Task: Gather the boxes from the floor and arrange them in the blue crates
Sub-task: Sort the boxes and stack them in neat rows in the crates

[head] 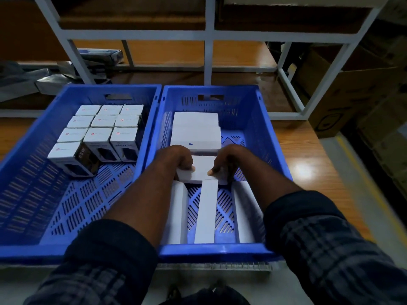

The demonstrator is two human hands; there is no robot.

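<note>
A: Holding what, and where?
B: A white box [201, 170], low inside the right blue crate [220, 249]. The left hand [176, 159] grips its left end and the right hand [224, 160] its right end, fingers [191, 168] curled round the edges.
A: Which way does it lie?
B: Long axis left to right, both hands equally near. Just beyond sit flat white boxes [196, 133]. On the near side three narrow white boxes [206, 212] lie front to back, and the held box seems to overlap their far ends.
A: Anything in the way?
B: Those narrow ones, I'd judge. The left blue crate [33, 254] with its small boxes [99, 128] stands alongside.
</note>
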